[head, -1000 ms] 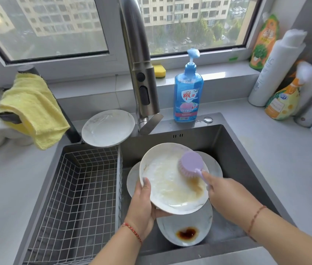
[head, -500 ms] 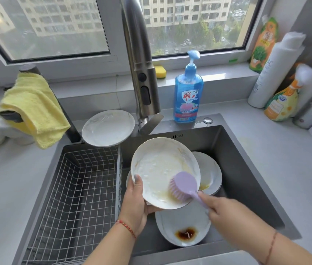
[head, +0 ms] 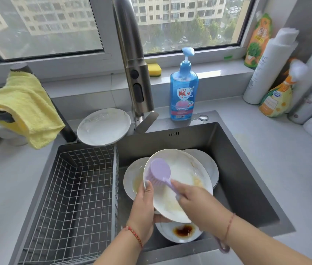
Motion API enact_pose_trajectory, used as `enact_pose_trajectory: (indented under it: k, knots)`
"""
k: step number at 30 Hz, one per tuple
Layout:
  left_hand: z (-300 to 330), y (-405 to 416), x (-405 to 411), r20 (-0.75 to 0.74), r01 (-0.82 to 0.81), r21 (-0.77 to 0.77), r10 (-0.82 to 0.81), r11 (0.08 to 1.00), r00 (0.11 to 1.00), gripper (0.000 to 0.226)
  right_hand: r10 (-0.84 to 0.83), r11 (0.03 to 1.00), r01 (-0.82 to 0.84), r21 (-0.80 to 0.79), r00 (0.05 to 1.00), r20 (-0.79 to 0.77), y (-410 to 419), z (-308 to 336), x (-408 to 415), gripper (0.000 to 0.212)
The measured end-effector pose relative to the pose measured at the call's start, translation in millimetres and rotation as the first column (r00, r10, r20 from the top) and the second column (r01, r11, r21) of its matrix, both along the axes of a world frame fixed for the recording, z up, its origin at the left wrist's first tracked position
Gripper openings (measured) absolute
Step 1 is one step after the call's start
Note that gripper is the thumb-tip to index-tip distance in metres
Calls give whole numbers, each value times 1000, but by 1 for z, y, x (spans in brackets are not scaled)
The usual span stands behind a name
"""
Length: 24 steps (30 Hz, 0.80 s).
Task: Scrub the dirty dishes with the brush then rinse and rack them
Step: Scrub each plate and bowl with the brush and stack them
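The plate (head: 182,180) we hold tilted over the sink (head: 247,178) now has the brush (head: 159,172) at its upper left edge; half a second ago the bristles worked the lower middle, so we judge scrubbing is sweeping across the face (yellowish smears remain at right). Our left hand (head: 144,207) grips the plate's left rim, thumb on top. Our right hand (head: 195,197) is curled round the brush handle, wrist reaching across. The wire rack (head: 70,197) waits alongside.

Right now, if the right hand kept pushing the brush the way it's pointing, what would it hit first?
Probably the left hand's thumb on the held plate's left rim; the purple brush in the right hand heads up-left, though depth is unclear.
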<state>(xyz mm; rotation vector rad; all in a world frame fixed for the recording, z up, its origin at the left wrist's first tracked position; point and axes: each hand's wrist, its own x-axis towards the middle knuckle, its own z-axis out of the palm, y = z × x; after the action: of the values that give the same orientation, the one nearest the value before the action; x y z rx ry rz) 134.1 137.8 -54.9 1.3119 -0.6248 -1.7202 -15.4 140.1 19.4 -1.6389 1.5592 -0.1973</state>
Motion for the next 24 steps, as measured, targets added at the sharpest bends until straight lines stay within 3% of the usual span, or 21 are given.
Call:
enact_pose_trajectory:
  k: [4,8,13,15,17,21,24]
  knots:
    - [3,0,-1,-44,-40,0,40,999,998,57,-77,983,25,-181,955,-288,-27,-14,-26,57]
    - [9,-6,4,-5,-133,-45,133,990,991,38,-30,991,-39,-126,866,-499,-5,-16,-42,66]
    - [10,-9,7,54,-169,-59,172,984,984,29,-6,975,32,222,993,-118,31,6,-29,56]
    - [11,-9,7,74,-167,-65,172,984,982,27,-35,964,33,265,999,3,39,11,-22,55]
    - [14,-8,6,78,-165,-68,171,984,982,28,-19,967,19,254,1000,-6,38,11,-24,55]
    - [15,-6,4,71,-167,-55,170,984,983,32,-6,997,23,70,972,-234,25,-4,-50,54]
    - [16,-3,3,33,-139,-15,139,990,990,34,-174,983,162,-85,972,-158,11,-14,-67,34]
